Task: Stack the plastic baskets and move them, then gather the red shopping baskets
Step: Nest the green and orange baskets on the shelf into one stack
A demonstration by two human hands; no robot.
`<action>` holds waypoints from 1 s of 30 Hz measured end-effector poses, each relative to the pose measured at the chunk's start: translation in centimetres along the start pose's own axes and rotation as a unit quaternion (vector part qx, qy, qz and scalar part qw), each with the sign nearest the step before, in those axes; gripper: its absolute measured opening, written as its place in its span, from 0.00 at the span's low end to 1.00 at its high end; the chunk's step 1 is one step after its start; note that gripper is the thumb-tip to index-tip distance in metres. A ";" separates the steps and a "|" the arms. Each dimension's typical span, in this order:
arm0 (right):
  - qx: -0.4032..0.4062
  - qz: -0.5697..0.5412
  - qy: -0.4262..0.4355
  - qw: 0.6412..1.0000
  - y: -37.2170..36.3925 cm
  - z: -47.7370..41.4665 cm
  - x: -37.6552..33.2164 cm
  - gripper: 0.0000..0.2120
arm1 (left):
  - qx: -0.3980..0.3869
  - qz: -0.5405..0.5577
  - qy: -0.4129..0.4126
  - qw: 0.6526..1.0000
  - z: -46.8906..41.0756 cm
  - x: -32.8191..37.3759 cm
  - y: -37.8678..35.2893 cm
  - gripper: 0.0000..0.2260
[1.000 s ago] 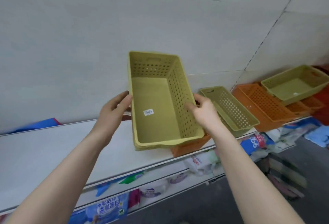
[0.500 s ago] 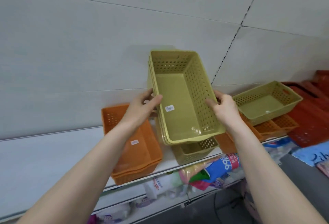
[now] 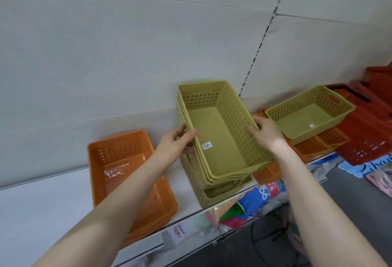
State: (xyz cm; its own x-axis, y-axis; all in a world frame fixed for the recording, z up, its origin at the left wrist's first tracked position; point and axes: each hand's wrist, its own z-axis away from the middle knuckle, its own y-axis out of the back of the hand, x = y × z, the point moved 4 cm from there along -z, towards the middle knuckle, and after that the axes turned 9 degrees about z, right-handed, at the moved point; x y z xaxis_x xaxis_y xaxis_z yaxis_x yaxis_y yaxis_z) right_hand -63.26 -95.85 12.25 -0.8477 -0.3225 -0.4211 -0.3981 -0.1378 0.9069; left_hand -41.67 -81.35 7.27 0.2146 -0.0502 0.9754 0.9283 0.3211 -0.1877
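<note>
Green baskets point(image 3: 218, 137) nested; left fingers point(image 3: 189, 134), right fingers point(image 3: 252, 129) gripping rims

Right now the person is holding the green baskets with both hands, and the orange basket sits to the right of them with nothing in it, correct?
Not quite. The head view shows both hands, left hand and right hand, on the green baskets, but the orange basket with nothing in it sits to their left on the shelf, not their right.

Perforated matt plastic green baskets point(image 3: 220, 131), glossier orange basket point(image 3: 127, 173), on a smooth white shelf point(image 3: 42, 207).
</note>
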 end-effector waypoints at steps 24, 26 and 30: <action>-0.183 0.042 0.057 0.980 -9.0 -3.6 6.2 0.19 | 0.187 -0.222 0.106 0.951 0.4 -7.8 -6.0 0.19; -0.180 0.046 0.061 0.981 -8.5 -3.7 7.1 0.17 | 0.194 -0.223 0.109 0.949 0.1 -8.1 -6.8 0.19; -0.185 0.030 0.064 0.980 -7.8 -3.5 8.0 0.16 | 0.229 -0.247 0.116 0.934 -0.7 -8.2 -7.8 0.19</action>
State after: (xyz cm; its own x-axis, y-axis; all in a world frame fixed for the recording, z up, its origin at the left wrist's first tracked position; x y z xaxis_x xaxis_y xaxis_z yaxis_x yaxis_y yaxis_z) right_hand -65.70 -100.67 1.83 -0.8054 -0.4513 -0.3843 -0.1748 -0.4387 0.8815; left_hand -50.46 -84.06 0.64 -0.0966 -0.4867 0.8682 0.7154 0.5726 0.4005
